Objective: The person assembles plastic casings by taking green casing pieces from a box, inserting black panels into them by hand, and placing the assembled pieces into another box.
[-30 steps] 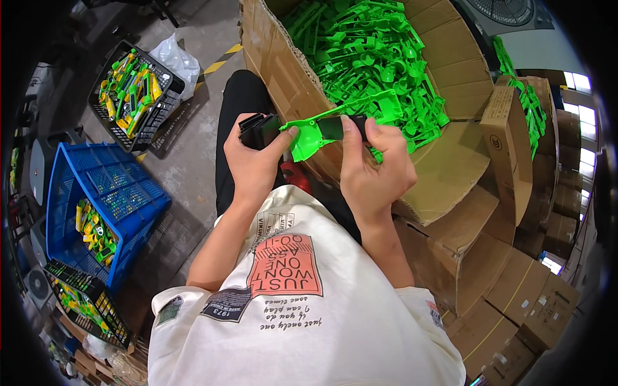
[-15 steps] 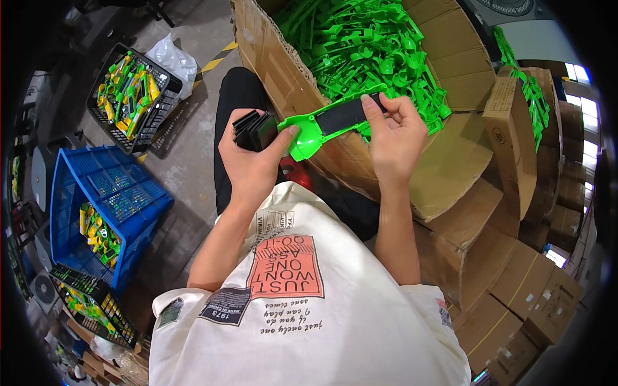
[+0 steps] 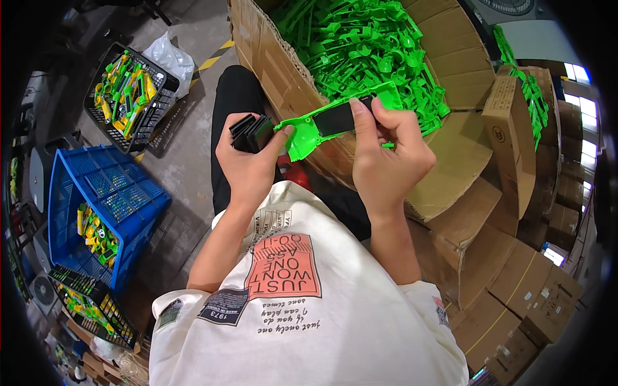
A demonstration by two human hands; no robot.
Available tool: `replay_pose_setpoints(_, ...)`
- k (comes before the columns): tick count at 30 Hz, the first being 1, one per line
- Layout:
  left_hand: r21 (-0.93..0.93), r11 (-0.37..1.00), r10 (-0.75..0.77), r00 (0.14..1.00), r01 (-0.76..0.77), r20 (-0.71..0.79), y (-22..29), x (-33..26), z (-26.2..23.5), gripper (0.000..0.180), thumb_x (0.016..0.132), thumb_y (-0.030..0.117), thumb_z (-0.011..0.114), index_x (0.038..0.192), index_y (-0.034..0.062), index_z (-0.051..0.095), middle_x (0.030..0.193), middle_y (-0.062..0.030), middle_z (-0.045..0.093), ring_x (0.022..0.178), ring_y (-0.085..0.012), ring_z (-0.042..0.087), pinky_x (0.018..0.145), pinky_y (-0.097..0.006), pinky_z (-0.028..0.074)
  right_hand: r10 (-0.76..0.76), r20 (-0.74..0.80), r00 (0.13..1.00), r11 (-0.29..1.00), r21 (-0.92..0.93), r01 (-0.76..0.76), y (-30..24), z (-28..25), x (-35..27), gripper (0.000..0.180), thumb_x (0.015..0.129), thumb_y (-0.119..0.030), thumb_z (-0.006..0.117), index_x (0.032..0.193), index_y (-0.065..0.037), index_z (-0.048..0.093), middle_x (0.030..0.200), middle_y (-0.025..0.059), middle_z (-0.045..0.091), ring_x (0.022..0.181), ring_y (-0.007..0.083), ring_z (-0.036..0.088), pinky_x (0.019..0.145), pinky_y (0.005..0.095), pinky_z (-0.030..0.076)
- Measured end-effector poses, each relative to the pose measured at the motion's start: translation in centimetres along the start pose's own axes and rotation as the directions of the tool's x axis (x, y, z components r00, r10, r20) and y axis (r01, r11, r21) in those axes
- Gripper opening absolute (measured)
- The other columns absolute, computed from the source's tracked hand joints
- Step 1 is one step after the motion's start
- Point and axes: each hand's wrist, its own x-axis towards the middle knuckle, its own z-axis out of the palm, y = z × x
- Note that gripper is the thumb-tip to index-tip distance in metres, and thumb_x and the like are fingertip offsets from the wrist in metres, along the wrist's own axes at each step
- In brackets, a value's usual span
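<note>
1. Pressing a black insert (image 3: 335, 119) onto a green plastic piece (image 3: 335, 119) looks like the step in hand in the head view: the right hand (image 3: 383, 154) has its grip clenched around the long end of the piece, thumb down on the black insert.
2. The left hand (image 3: 248, 164) has its grip closed on a small stack of black inserts (image 3: 252, 132), while its thumb props the rounded end of the same green piece. The piece sits between both hands, above the lap, just in front of the big cardboard box (image 3: 270, 58).
3. My judgement: the next move calls for a firm, square push of the insert, with the left thumb steadying the rounded end so the piece does not twist.
4. Counts: one green piece in hand, one black insert on it, and roughly three or four inserts in the stack; the exact number cannot be told.
5. The box holds a heap of green pieces (image 3: 360, 38), too many to count.
6. On the floor to the left lie one blue crate (image 3: 96, 193) and two black crates (image 3: 129, 96), all holding green and yellow parts.
</note>
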Motion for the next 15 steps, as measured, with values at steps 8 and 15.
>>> replay_pose_setpoints(8, -0.029, 0.999, -0.044, 0.999, 0.045, 0.019, 0.1, 0.0, 0.1, 0.028, 0.07, 0.004, 0.078, 0.084, 0.0031, 0.055, 0.071, 0.0015, 0.057, 0.061, -0.004, 0.051, 0.056, -0.019, 0.043, -0.152, 0.0, 0.988, 0.983, -0.102, 0.151, 0.0, -0.2, -1.2, 0.019, 0.076, -0.006, 0.076, 0.076, -0.005, 0.057, 0.062, 0.0081, 0.062, 0.043, 0.0159, 0.054, 0.041, 0.0255, 0.041)
replay_pose_setpoints(15, 0.008, 0.999, -0.036, 0.999, 0.036, 0.021, 0.0, 0.1, 0.4, 0.028, 0.07, 0.004, 0.078, 0.085, 0.0029, 0.054, 0.071, 0.0011, 0.057, 0.06, -0.0043, 0.053, 0.053, -0.02, 0.044, -0.216, -0.087, 0.972, 0.975, -0.065, 0.211, 0.2, -0.3, -1.2, 0.018, 0.072, 0.0, 0.08, 0.076, 0.0, 0.063, 0.07, 0.0068, 0.065, 0.05, 0.0039, 0.049, 0.044, 0.0177, 0.038)
